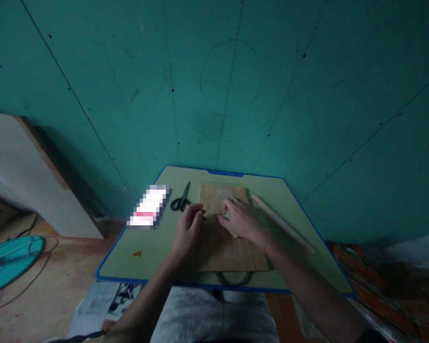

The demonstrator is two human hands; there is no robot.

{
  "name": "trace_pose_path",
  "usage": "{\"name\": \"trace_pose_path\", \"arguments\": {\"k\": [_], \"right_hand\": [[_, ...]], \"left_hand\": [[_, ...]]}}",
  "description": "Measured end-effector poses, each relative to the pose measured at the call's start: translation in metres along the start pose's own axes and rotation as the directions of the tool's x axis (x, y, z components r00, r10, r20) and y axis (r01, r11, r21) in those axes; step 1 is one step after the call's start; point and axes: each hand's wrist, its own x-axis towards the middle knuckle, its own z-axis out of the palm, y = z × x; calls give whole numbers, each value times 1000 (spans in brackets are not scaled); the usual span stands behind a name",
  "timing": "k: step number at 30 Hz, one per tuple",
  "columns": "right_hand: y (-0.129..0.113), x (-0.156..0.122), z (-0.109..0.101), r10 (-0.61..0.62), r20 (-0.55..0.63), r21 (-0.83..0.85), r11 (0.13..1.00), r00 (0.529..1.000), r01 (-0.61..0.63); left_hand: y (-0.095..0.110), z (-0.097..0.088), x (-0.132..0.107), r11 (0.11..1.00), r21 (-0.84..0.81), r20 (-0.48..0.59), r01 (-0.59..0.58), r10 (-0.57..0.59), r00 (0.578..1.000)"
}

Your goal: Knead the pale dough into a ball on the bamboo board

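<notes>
A wooden cutting board (218, 195) lies on a small green table with a blue rim (128, 267). My left hand (187, 231) rests at the board's left edge, fingers curled and pinched near something small I cannot make out. My right hand (241, 220) lies on the board's middle with fingers bent downward, pressing or holding something pale that is mostly hidden. Black scissors (180, 200) lie just left of the board, near my left hand. A long wooden rolling pin (282, 224) lies diagonally on the table, to the right of my right hand.
A blurred white and pink packet (148, 207) sits at the table's left. A small orange scrap (137, 253) lies near the front left corner. A teal wall (236, 85) stands behind. A teal fan (10, 259) and cables are on the floor at left.
</notes>
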Motion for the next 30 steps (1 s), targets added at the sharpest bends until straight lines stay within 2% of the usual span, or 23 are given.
{"name": "trace_pose_path", "arguments": {"k": [2, 6, 10, 13, 15, 17, 20, 22, 27, 30], "right_hand": [[-3, 0, 9, -56, 7, -49, 997, 998, 56], [0, -16, 25, -104, 23, 30, 994, 994, 103], [3, -37, 30, -114, -16, 43, 992, 993, 115], [3, -35, 31, -120, -63, 106, 986, 991, 126], [3, -25, 33, -56, -120, 197, 977, 991, 79], [5, -10, 35, 64, -155, 337, 941, 986, -8], [12, 10, 38, 233, -123, 553, 823, 965, -129], [17, 19, 38, 310, -115, 644, 747, 944, -167], [29, 20, 41, 434, -136, 750, 632, 890, -193], [33, 12, 47, 420, -82, 755, 619, 904, -219]], "left_hand": [[-2, 0, -4, 1000, 29, -2, -3, 3, 1000], [-2, -3, -8, 996, 88, -4, -19, 19, 1000], [-1, -4, -9, 991, 124, 14, -50, 48, 999], [-2, -4, -9, 984, 155, 35, -83, 78, 996], [-4, -5, -9, 979, 180, 39, -101, 95, 995], [-5, -5, -9, 972, 205, 43, -113, 106, 993], [-3, -2, -8, 967, 224, 59, -118, 107, 993], [0, 4, -8, 965, 228, 84, -127, 111, 990], [0, 17, -12, 930, 318, 235, -187, 113, 965], [-5, 16, -20, 856, 443, 353, -266, 106, 929]]}}
